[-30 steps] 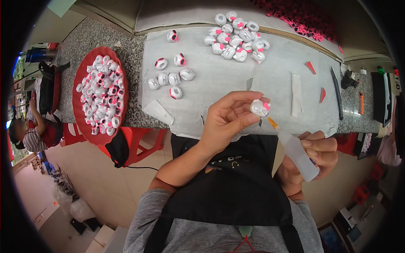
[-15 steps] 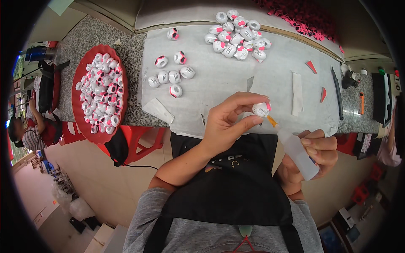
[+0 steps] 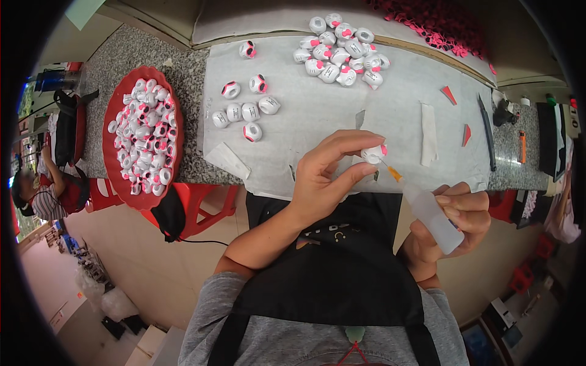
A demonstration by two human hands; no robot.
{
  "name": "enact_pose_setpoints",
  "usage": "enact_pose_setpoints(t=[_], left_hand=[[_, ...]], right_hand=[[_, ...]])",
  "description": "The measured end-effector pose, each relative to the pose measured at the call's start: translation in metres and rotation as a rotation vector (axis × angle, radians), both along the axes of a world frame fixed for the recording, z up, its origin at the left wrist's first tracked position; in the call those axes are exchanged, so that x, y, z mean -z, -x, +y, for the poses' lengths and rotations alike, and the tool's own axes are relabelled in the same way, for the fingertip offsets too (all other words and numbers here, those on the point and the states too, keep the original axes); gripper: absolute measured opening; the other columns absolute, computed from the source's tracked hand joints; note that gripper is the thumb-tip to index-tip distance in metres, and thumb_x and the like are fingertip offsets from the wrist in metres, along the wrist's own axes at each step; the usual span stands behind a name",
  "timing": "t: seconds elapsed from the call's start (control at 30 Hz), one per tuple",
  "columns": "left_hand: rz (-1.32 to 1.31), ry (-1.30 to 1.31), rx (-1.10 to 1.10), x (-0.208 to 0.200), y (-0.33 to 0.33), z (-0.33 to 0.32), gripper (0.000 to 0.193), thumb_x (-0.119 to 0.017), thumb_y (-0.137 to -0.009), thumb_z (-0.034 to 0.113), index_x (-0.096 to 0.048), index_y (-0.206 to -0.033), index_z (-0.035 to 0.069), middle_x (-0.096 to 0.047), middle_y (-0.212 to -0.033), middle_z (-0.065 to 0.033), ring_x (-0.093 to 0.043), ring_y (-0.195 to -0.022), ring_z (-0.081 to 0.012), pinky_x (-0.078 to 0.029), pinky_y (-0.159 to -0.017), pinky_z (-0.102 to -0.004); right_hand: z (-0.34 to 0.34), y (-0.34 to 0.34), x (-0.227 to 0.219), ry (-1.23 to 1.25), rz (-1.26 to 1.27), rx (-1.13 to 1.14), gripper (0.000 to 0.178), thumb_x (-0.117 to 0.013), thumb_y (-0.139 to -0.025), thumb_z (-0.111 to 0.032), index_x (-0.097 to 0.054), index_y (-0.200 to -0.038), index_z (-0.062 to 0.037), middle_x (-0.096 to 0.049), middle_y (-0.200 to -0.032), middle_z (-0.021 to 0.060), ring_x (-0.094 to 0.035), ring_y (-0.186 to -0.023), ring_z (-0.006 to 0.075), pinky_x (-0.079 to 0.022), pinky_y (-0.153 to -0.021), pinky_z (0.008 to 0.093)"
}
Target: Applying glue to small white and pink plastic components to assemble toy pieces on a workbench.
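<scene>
My left hand [image 3: 326, 174] pinches a small white figurine head [image 3: 370, 155] with a pink detail between thumb and forefinger, above the near edge of the paper-covered table. In my right hand [image 3: 461, 216] is a translucent white squeeze bottle [image 3: 430, 216], tilted up to the left. Its orange needle tip [image 3: 394, 173] points at the head, the thin needle reaching its lower right side. Whether any liquid comes out is too small to see. Several similar white heads [image 3: 251, 111] stand at the left of the paper, and a larger cluster [image 3: 345, 50] lies at the far middle.
A red scalloped tray [image 3: 110, 149] full of white heads stands at the left. Pink scraps [image 3: 449, 95], a white strip [image 3: 429, 135] and a black tweezer-like tool [image 3: 486, 131] lie to the right. Small pink pieces [image 3: 439, 30] fill the far shelf. A person [image 3: 52, 189] is at far left.
The head in my left hand has turned slightly and shifted a little left. The bottle has tilted slightly, and its tip has moved a little to the right, away from the head.
</scene>
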State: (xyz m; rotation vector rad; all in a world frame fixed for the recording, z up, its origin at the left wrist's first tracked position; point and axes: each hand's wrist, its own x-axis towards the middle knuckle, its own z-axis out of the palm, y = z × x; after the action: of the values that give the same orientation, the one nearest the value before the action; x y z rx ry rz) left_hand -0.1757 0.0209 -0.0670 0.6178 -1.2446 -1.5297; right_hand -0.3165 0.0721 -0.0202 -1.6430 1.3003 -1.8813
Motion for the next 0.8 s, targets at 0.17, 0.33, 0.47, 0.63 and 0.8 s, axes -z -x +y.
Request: enact_pose_setpoints(t=[0.17, 0.33, 0.47, 0.63, 0.8], left_hand=[[0.071, -0.081, -0.013, -0.004, -0.004, -0.003, 0.033, -0.052, -0.07, -0.006, -0.045, -0.102, -0.003, -0.049, -0.101, -0.017, -0.048, -0.094, -0.0215, -0.037, -0.083, -0.0325], [0.136, -0.132, -0.164, -0.008, -0.025, -0.017, 0.037, -0.053, -0.07, -0.003, -0.043, -0.105, -0.002, -0.048, -0.102, -0.018, -0.049, -0.093, -0.0203, -0.04, -0.081, -0.0328], [0.165, -0.164, -0.23, -0.007, -0.038, -0.02, 0.035, -0.053, -0.071, -0.003, -0.043, -0.105, -0.001, -0.048, -0.102, -0.0178, -0.049, -0.092, -0.0197, -0.041, -0.08, -0.0327], [0.108, -0.184, -0.138, -0.006, -0.04, -0.018, 0.034, -0.053, -0.071, -0.003, -0.044, -0.104, -0.002, -0.049, -0.101, -0.0167, -0.05, -0.09, -0.018, -0.04, -0.079, -0.0284], [0.129, -0.217, -0.143, -0.008, -0.042, -0.016, 0.034, -0.054, -0.071, -0.003, -0.044, -0.103, -0.002, -0.05, -0.1, -0.0167, -0.05, -0.09, -0.0178, -0.039, -0.079, -0.027]], right_hand=[[-0.006, 0.006, -0.002, -0.028, 0.016, -0.046, 0.039, -0.071, -0.056, -0.012, -0.04, -0.078, -0.0054, -0.042, -0.073, 0.0065, -0.04, -0.054, 0.0107, -0.038, -0.05, 0.0207], [-0.033, 0.032, -0.004, -0.275, -0.088, -0.091, 0.037, -0.064, -0.058, -0.001, -0.041, -0.088, -0.0021, -0.044, -0.08, 0.0079, -0.05, -0.065, 0.0156, -0.044, -0.056, 0.0242], [-0.09, 0.04, -0.001, -0.54, -0.04, -0.231, 0.027, -0.052, -0.067, 0.003, -0.04, -0.091, -0.0006, -0.047, -0.08, 0.0083, -0.052, -0.068, 0.0152, -0.044, -0.056, 0.0248], [-0.189, 0.034, 0.012, -0.531, 0.404, 0.004, 0.028, -0.057, -0.068, -0.011, -0.046, -0.092, -0.0012, -0.052, -0.078, 0.009, -0.055, -0.066, 0.017, -0.044, -0.058, 0.0255], [-0.254, 0.021, 0.028, -0.201, 1.11, 0.172, 0.029, -0.057, -0.067, -0.024, -0.053, -0.091, -0.0087, -0.054, -0.087, 0.0123, -0.053, -0.074, 0.0285, -0.042, -0.066, 0.0348]])
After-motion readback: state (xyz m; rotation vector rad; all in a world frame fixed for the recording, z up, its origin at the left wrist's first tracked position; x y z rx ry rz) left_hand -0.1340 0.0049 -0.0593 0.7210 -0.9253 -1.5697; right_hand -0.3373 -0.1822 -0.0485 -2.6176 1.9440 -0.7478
